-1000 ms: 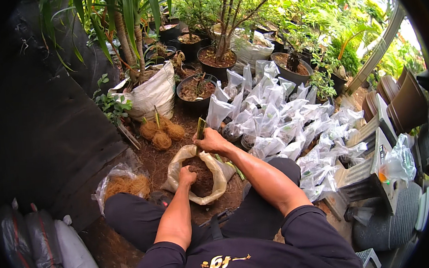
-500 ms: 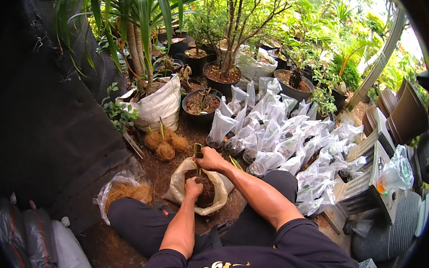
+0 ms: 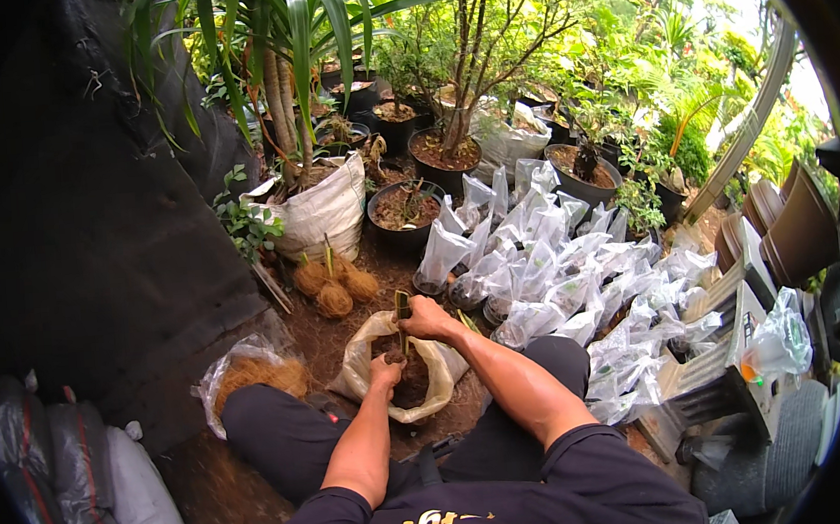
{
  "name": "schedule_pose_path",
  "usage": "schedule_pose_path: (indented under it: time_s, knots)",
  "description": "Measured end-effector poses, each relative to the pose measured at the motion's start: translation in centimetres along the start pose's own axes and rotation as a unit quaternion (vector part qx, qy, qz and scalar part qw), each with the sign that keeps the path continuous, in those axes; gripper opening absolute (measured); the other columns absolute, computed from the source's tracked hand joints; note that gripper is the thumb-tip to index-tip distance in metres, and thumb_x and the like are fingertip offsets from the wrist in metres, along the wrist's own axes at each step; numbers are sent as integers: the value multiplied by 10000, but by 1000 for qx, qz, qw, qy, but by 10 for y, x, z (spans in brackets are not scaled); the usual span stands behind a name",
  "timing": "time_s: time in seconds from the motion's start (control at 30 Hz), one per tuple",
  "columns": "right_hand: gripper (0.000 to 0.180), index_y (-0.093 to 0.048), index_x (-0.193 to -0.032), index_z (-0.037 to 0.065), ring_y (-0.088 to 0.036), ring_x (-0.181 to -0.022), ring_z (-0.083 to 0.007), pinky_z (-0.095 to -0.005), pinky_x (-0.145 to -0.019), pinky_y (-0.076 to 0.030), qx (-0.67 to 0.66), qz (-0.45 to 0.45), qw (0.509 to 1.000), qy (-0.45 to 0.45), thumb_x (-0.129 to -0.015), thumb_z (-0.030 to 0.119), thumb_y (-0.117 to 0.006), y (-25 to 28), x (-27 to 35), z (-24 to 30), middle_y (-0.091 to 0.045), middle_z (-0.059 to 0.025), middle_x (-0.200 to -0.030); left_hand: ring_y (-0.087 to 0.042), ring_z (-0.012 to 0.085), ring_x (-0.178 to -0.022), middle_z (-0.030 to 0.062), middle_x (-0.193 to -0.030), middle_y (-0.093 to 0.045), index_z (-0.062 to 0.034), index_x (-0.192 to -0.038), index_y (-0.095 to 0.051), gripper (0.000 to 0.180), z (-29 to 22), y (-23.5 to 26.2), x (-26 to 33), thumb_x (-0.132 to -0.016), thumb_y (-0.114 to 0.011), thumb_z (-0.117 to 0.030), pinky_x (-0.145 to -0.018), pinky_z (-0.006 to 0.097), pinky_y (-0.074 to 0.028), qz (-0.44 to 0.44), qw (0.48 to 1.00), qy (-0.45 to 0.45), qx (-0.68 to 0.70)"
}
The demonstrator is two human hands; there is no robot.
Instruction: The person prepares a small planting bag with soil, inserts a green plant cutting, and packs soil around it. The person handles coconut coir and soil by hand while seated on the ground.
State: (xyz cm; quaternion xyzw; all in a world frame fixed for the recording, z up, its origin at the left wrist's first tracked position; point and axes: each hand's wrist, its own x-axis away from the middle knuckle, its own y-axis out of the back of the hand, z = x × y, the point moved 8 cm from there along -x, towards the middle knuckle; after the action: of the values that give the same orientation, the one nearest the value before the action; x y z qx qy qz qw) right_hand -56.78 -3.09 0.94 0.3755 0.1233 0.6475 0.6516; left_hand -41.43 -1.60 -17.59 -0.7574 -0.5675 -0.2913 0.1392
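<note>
An open, pale sack (image 3: pixel 439 399) of dark brown soil (image 3: pixel 411 387) stands on the ground in front of my knees. Over it, my right hand (image 3: pixel 427 318) pinches an upright strip of green leaf with yellowish edges, a leaf cutting (image 3: pixel 403 305). My left hand (image 3: pixel 385 373) is at the sack's mouth just below, its fingers curled around what looks like a clump of soil at the cutting's lower end. That end is hidden by the fingers. Left of and beyond the sack sit several fibre-wrapped balls (image 3: pixel 334 298) with short green stubs.
A clear plastic bag of brown fibre (image 3: pixel 262 372) lies by my left knee. Many small pots in clear plastic sleeves (image 3: pixel 547 273) crowd the right side. Potted plants (image 3: pixel 405 209) and a white planted sack (image 3: pixel 324 215) stand beyond. Filled sacks (image 3: pixel 144 491) lie at lower left.
The whole view has shifted slightly, so everything sits a little further right and lower. Both hands stay over the soil sack, and the cutting looks more upright between the right fingers.
</note>
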Motion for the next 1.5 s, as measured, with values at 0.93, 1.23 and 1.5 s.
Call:
schedule_pose_path:
  time_s: [0.93,1.23,1.5]
  knots:
    - [402,-665,-923,-96,-692,-858,-377,-441,-775,-524,35,-67,996,36,-741,258,-721,15,-17,-9,-680,-294,-893,-590,394,-1143,226,-1218,-627,-44,-1258,-608,467,2,-12,14,-794,-657,-45,-1001,455,-465,14,916,-98,-389]
    - [289,-709,-914,-40,-677,-753,-224,-380,-721,-516,7,-36,999,5,-763,207,-717,-2,-38,-29,-709,-179,-819,-656,157,-804,60,-978,-686,-38,-1124,-627,473,-17,-15,14,-735,-856,-178,-709,289,-533,73,996,-43,-13]
    - [374,-676,-924,-80,-680,-909,-405,-445,-791,-523,-38,-11,999,16,-736,228,-774,4,-24,-13,-676,-295,-905,-657,122,-796,61,-950,-691,-2,-1067,-638,451,-46,-15,18,-698,-877,-103,-712,270,-541,83,986,-117,82]
